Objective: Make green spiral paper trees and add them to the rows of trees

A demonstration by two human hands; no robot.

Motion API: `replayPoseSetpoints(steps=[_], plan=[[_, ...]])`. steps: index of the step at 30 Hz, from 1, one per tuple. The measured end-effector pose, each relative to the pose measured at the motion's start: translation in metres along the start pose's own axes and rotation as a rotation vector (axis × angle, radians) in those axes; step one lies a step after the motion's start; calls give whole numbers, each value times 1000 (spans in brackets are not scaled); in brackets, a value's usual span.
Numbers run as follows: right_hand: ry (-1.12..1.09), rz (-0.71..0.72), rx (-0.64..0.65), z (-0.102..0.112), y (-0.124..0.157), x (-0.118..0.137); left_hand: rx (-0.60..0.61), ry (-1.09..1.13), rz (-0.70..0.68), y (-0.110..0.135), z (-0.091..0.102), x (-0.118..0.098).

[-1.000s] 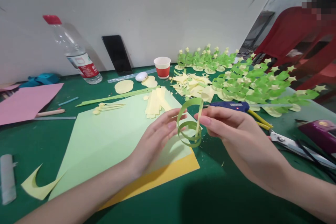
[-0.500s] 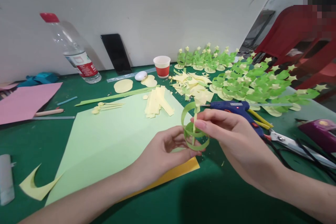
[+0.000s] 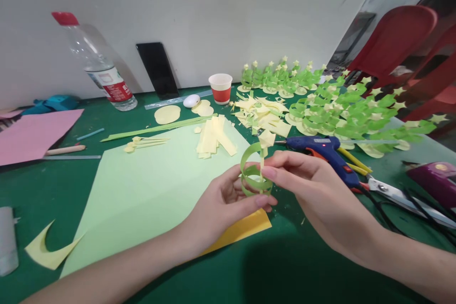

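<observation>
Where the spiral (image 3: 245, 157) is: held up by the green sheet's (image 3: 142, 199) right edge; its coils meet a yellow stem (image 3: 262, 163) topped by a yellow tip (image 3: 267, 138). Whether they circle the stem fully, I cannot tell.
Left hand (image 3: 224, 206): cupped on the lower coils, thumb in front, I judge to steady them without crushing the loops.
Right hand (image 3: 317, 190): narrow, thumb and finger pinching the stem, likely to hold it upright.
Glue gun (image 3: 329, 152): just beyond the right hand, nozzle leftward; I'd call that placed for quick reach.
Scissors (image 3: 384, 188): beside the gun, blades pointing away from the hands, presumably for safety.
Strips (image 3: 208, 140): piled at the sheet's far edge, apart from the loose stems (image 3: 149, 143), perhaps for sorting.
Star-topped pieces (image 3: 342, 116): grouped far right, probably clear of my elbows.
</observation>
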State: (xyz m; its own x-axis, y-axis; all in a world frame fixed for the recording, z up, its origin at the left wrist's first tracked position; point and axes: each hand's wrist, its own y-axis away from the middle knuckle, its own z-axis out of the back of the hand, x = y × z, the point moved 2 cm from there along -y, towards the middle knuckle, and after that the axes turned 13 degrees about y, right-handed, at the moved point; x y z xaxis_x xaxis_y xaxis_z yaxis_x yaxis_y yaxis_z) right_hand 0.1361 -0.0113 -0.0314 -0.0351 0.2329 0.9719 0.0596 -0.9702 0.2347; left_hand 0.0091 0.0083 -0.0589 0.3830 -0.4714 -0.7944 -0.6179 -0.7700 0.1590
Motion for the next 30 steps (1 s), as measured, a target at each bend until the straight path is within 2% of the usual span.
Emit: replayPoseSetpoints(steps=[9,16,22,26,29,30], plan=[[-102,-52,53,-2,0,-4,-7,26,-24,1,1,4],[-10,-67,-64,2,-3,-6,-56,24,-25,1,3,5],[67,-20,-85,3,-3,-9,-32,35,2,0,3,4],[315,44,-149,23,5,-1,-33,46,25,0,6,7],[729,75,-234,56,12,4,-58,32,51,-3,9,10],[896,104,-330,69,14,4,-66,23,58,-3,10,12]])
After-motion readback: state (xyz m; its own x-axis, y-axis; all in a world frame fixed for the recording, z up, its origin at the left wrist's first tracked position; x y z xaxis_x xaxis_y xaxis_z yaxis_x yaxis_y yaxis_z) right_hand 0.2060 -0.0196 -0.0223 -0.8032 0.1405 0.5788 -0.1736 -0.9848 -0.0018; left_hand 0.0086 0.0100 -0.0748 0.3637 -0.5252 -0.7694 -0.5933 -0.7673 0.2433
